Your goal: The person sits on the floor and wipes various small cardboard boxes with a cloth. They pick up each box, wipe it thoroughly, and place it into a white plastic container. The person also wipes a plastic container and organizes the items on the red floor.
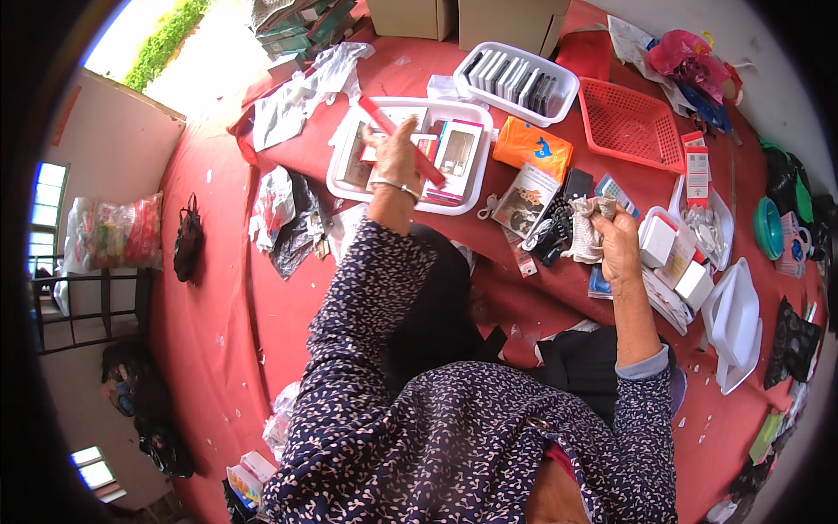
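Note:
Above a white tray (333, 179) in the middle, my left hand (395, 162) is closed around a long, narrow red thing (424, 162); whether it is a box seen edge-on or a strip I cannot make out. Flat boxed items with clear fronts (456, 153) lie in that tray. My right hand (618, 244) grips a bunched beige cloth (587, 231). Left of the cloth lie coiled black cables (550, 234) and a small box with a picture (526, 201). An orange packet (534, 148) rests beyond them. White boxes (657, 241) sit just right of my right hand.
A white basket of upright flat items (513, 83) and a red plastic basket (628, 122) stand at the back. White trays (731, 319) and a teal bowl (768, 229) lie to the right. Plastic bags (292, 210) lie on the red floor covering (205, 323) at left.

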